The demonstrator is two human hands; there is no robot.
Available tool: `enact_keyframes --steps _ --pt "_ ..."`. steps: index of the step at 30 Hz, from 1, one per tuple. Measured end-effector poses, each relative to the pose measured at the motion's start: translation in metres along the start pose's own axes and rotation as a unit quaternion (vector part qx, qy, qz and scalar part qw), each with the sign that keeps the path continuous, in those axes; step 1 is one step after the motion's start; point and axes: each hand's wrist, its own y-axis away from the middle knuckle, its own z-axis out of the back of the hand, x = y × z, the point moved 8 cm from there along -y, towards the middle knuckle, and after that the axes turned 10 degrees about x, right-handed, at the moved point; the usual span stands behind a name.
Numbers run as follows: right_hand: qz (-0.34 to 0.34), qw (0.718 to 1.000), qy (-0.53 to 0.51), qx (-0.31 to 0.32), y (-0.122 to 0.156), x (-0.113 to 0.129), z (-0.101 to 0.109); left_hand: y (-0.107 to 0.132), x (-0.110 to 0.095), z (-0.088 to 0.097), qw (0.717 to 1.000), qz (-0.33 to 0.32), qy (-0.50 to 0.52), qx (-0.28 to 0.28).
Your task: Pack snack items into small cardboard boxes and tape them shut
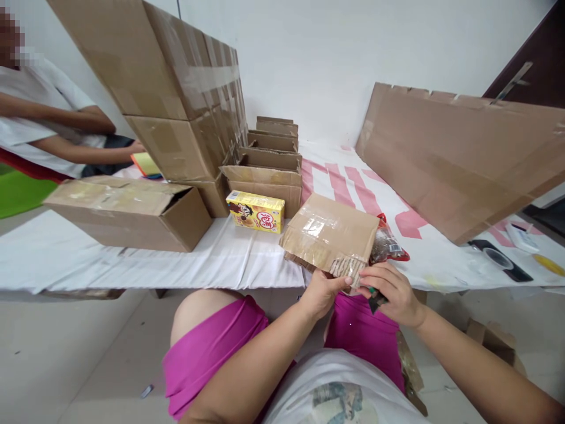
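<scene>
A small brown cardboard box (pixel 331 235) with clear tape on top sits at the near edge of the white-covered table (pixel 229 259). My left hand (pixel 324 291) pinches its torn near flap. My right hand (pixel 392 294) is closed round a small dark tool with a green part (pixel 375 299), right beside that flap. A red snack packet (pixel 391 244) lies against the box's right side, half hidden. A yellow carton (pixel 256 211) stands just left of the box.
Tall stacked cartons (pixel 185 88) and a row of folded boxes (pixel 271 153) fill the back left; a long closed carton (pixel 128 209) lies left. A flat cardboard sheet (pixel 459 153) leans at the right, a tape roll (pixel 497 258) below it. Another person's arms (pixel 66 135) are far left.
</scene>
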Motion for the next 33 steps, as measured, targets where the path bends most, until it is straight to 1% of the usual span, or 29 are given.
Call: enact_keyframes --steps 2,4,6,9,12,14,16,20,22,25,30,32,33 --pt "0.012 1.000 0.022 -0.010 0.000 0.003 0.001 0.002 0.003 -0.003 0.999 0.033 0.014 0.000" --pt "0.013 0.999 0.027 -0.014 -0.001 0.004 0.001 0.004 0.005 -0.005 0.998 0.052 0.022 -0.002" --pt "0.006 1.000 0.017 -0.010 -0.002 0.002 0.000 0.004 0.007 -0.005 0.998 0.055 0.021 0.001" --pt "-0.010 1.000 -0.001 -0.004 0.001 -0.004 -0.001 0.003 0.009 -0.002 0.999 0.040 0.012 0.011" --pt "-0.046 0.999 0.003 0.003 0.008 -0.015 -0.003 0.001 0.010 0.000 1.000 0.023 0.005 0.014" --pt "-0.071 0.997 0.012 0.021 0.012 -0.020 -0.006 0.000 0.010 0.002 1.000 0.019 0.010 0.006" --pt "-0.089 0.996 0.010 0.025 0.013 -0.023 -0.008 0.000 0.010 0.002 1.000 0.016 0.019 -0.002" --pt "-0.158 0.986 -0.062 0.001 0.013 -0.032 -0.007 0.000 0.010 0.000 1.000 0.005 0.025 -0.001" --pt "-0.169 0.981 -0.091 0.025 0.009 -0.032 -0.011 0.000 0.010 0.002 1.000 -0.002 0.018 -0.004" --pt "-0.151 0.978 -0.114 0.086 0.001 -0.026 -0.020 0.001 0.009 0.008 1.000 -0.007 0.001 -0.017" --pt "-0.155 0.963 -0.136 0.172 -0.010 -0.020 -0.028 0.001 0.007 0.012 1.000 0.004 -0.015 -0.024" --pt "-0.158 0.960 -0.135 0.186 -0.009 -0.020 -0.029 0.002 0.006 0.012 0.999 0.006 -0.020 -0.026" --pt "-0.160 0.962 -0.131 0.180 -0.008 -0.021 -0.028 0.002 0.006 0.010 0.999 0.007 -0.024 -0.023"
